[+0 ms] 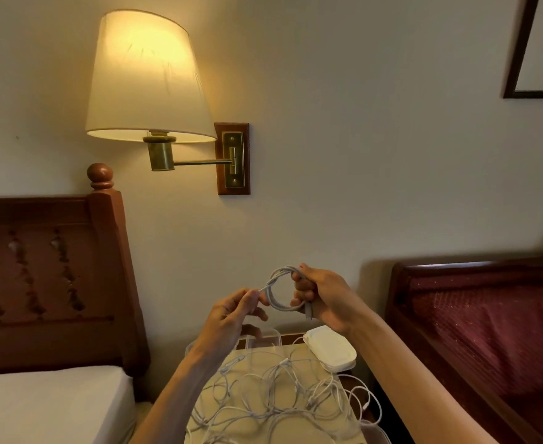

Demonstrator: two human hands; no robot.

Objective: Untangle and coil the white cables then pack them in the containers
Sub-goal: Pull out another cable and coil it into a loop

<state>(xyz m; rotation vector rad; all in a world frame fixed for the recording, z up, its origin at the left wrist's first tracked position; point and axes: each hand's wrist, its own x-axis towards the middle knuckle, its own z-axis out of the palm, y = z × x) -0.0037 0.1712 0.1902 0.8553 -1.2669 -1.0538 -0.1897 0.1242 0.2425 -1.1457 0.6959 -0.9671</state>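
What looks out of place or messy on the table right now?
The tangle of white cables sprawls over the bedside table, some loops hanging past its right edge. The coiled cable, held by the left hand and right hand, looks tidy.

White cables (273,398); cream lampshade (145,75) at eleven o'clock; reddish-brown headboard (49,277); maroon speckled upholstery (494,318) at three o'clock.
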